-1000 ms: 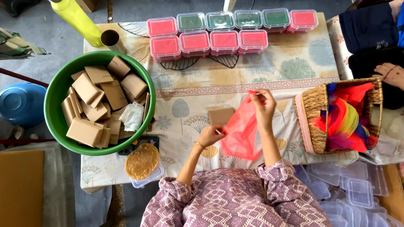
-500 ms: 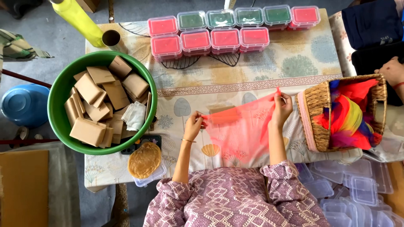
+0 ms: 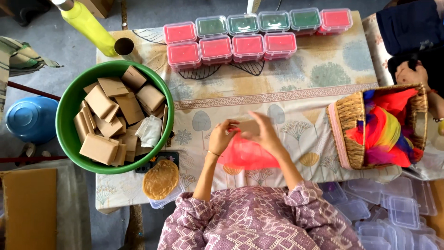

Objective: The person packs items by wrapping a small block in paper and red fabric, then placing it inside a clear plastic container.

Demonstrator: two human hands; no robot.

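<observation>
Red sheer fabric square [image 3: 247, 155] is pinched on the patterned tablecloth [image 3: 296, 97] by the left hand [image 3: 223, 136] and right hand [image 3: 266, 134], fingers closed over a tan block [image 3: 248, 126], seemingly for wrapping.
</observation>
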